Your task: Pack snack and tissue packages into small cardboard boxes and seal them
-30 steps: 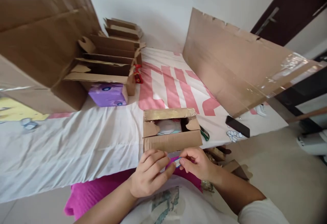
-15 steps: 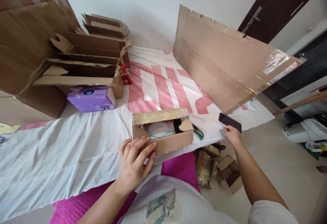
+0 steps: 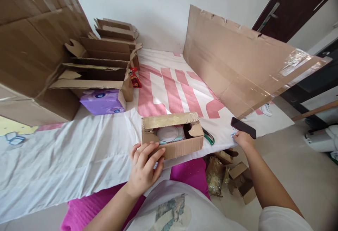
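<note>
Small cardboard box point(image 3: 182, 149), its top partly open over a pale round thing point(image 3: 167, 133), sits at the near edge of the table point(image 3: 79, 150), right before the person. Of the two hands, the left point(image 3: 144, 166) lies against the box's near wall at its left end, fingers loosely spread over the upper edge, thumb lower and free, gripping nothing; that forearm slants up from below. The right arm stretches well out to the side, and the right hand point(image 3: 243, 140) bends down by a dark phone point(image 3: 244, 128), fingertips at a small blue-edged piece point(image 3: 233, 134); from here I can't tell whether they pinch it.

Between box and phone lies a green cutter point(image 3: 209, 138), close beside the box's right end. Beyond the box, bare cloth runs back toward the wall, bounded by a leaning cardboard panel point(image 3: 237, 62) on the right and boxes point(image 3: 105, 69) on the left.
</note>
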Motion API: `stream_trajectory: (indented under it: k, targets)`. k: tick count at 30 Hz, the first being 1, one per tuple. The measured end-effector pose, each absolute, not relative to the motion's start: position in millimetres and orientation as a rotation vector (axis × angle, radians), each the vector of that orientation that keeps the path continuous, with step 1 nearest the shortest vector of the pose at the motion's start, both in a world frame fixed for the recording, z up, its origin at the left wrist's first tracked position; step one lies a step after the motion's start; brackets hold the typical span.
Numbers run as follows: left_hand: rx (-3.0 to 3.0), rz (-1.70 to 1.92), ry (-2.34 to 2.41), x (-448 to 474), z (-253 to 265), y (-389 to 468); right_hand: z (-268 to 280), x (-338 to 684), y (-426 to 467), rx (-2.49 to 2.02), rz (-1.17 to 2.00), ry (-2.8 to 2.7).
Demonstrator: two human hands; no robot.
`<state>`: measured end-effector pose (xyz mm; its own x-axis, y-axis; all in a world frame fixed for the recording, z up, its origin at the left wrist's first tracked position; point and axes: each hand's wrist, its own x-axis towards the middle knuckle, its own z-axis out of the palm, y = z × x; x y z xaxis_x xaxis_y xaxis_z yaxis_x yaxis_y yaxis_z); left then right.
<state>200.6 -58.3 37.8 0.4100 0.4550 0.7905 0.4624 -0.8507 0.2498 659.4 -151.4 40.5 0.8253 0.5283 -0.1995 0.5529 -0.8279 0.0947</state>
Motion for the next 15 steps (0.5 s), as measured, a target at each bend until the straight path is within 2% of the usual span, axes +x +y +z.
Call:
stream_trajectory:
  k: [5,9,11,15]
  targets:
    - [-2.688,-1.439,-0.885,198,51,-59,50,645,-145,2.916,0.147,1.122]
    - [-2.789,-1.365,-0.945,191,74,-52,72,605,-130,2.935,0.515,1.997]
    - [-2.901,-1.214,-0.982,190,87,-48,91,570,-122,2.726,0.552,2.488]
    - [-3.034,-0.852,-1.022,190,104,-40,123,497,-104,2.080,0.234,3.095]
